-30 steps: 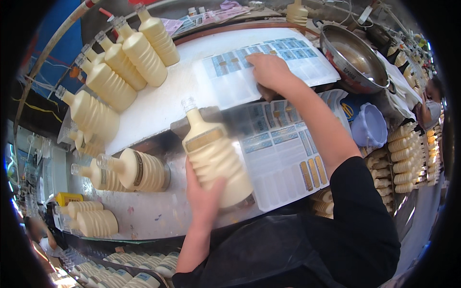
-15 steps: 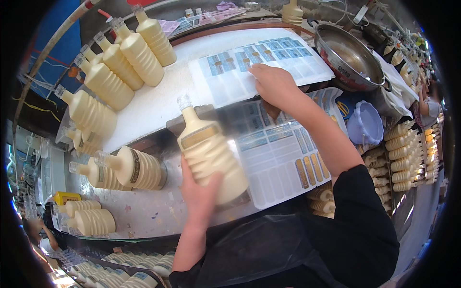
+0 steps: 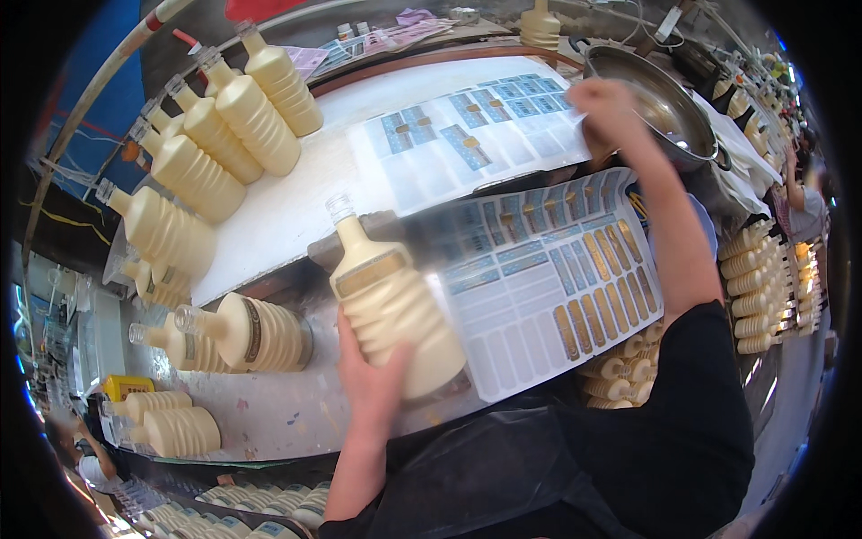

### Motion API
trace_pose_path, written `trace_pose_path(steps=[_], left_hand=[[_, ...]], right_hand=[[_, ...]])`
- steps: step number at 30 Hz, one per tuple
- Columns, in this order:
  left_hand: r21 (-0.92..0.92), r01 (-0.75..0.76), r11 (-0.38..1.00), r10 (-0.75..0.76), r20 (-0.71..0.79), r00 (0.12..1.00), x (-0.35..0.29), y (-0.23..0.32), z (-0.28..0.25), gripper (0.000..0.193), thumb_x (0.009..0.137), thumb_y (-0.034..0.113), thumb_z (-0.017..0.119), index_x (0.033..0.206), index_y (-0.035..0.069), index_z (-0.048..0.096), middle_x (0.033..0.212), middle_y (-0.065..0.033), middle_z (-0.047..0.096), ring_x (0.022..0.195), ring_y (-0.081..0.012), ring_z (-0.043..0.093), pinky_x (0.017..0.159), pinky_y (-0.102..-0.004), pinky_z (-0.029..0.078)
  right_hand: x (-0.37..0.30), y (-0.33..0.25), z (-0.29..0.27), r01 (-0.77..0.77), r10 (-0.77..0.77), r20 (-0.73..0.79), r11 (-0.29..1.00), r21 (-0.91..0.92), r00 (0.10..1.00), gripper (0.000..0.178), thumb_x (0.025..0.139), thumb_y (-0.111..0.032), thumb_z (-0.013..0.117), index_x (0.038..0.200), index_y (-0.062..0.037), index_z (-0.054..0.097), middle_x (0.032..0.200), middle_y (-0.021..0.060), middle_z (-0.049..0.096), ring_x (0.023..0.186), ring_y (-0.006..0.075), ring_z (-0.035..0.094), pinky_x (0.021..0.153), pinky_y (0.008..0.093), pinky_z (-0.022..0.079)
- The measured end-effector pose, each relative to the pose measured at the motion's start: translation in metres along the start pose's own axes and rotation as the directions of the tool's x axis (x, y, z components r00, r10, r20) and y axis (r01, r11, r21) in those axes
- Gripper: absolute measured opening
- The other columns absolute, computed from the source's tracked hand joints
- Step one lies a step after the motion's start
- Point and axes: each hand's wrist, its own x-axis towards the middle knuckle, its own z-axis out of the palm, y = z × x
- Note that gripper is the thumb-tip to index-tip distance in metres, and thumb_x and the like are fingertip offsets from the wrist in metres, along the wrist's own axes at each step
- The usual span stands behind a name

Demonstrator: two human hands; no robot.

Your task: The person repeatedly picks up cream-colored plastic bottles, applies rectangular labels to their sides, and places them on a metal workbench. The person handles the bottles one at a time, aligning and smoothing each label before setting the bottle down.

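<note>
My left hand (image 3: 368,368) grips a cream ribbed bottle (image 3: 404,314) by its side. The bottle leans slightly, clear neck upward, with a gold band label on its shoulder. My right hand (image 3: 609,112) is curled and blurred at the right edge of a label sheet (image 3: 422,175), close to a wide metal pan (image 3: 669,99). A pale sliver shows by its fingers; what they pinch cannot be made out. Blue labels lie on that sheet. Below it, a second sheet (image 3: 512,341) carries blue labels and narrow gold strips, beside the bottle.
Several cream bottles (image 3: 256,121) stand on the white board (image 3: 260,225) at far left. More bottles (image 3: 260,332) are on the grey table (image 3: 278,413). A lilac bucket (image 3: 702,225) shows partly behind my right arm. Stacked bottles (image 3: 750,287) fill the right side.
My right hand has moved right, from the middle of the upper label sheet to its right edge by the pan. A blue label it covered now shows. My left hand still holds the bottle.
</note>
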Motion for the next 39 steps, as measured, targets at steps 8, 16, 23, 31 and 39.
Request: trace_pose_path(steps=[8,16,23,31,39], left_hand=[[-0.104,-0.022,0.994,0.022,-0.003,1.0,0.001,-0.001,0.006,0.095,0.079,0.008,0.071,0.16,0.0,0.023,0.145,-0.0183,0.049,0.129,-0.0265,0.054,0.109,-0.038,0.044],[-0.05,-0.046,0.998,0.046,-0.002,0.999,0.001,-0.008,0.001,0.092,0.08,0.007,0.068,0.16,-0.001,0.023,0.146,-0.0175,0.047,0.131,-0.0262,0.052,0.111,-0.038,0.042],[-0.092,-0.07,0.993,0.069,-0.014,0.998,-0.001,-0.015,0.001,0.091,0.079,0.008,0.068,0.159,-0.003,0.025,0.145,-0.0181,0.048,0.13,-0.0261,0.053,0.111,-0.0382,0.042],[-0.065,-0.067,0.996,0.065,-0.023,0.998,0.002,-0.014,0.001,0.089,0.078,0.008,0.069,0.157,-0.001,0.03,0.142,-0.0192,0.052,0.129,-0.0269,0.055,0.11,-0.039,0.044],[-0.022,-0.062,0.998,0.062,0.003,0.998,0.001,-0.008,0.001,0.095,0.081,0.025,0.076,0.158,-0.001,0.027,0.143,-0.0188,0.052,0.129,-0.0263,0.054,0.109,-0.0384,0.043]], right_hand=[[0.07,0.21,-0.137,-0.288,0.365,0.095,0.846,-0.449,0.926,0.029,0.083,-0.027,0.07,0.09,0.0011,0.076,0.079,0.0124,0.073,0.072,0.0248,0.07,0.072,0.0386,0.054],[0.073,0.128,-0.093,-0.617,0.598,0.288,0.466,0.634,0.748,0.032,0.101,-0.04,0.064,0.08,-0.0182,0.055,0.057,-0.0067,0.046,0.043,0.0031,0.043,0.037,0.0191,0.03],[0.049,-0.006,0.014,-0.371,0.098,0.68,0.889,0.268,0.727,0.027,0.092,-0.026,0.067,0.071,-0.01,0.06,0.058,-0.0024,0.051,0.044,0.0065,0.043,0.037,0.0253,0.028],[-0.004,-0.107,0.088,-0.383,-0.173,0.85,0.836,0.394,0.497,0.028,0.091,-0.03,0.073,0.083,-0.0035,0.073,0.055,0.0001,0.056,0.043,0.0108,0.042,0.042,0.0311,0.032],[-0.048,-0.071,0.081,0.456,-0.366,0.424,0.88,-0.131,0.828,0.039,0.094,-0.032,0.068,0.115,0.0001,0.071,0.108,0.0149,0.074,0.097,0.0318,0.07,0.083,0.0391,0.055]])
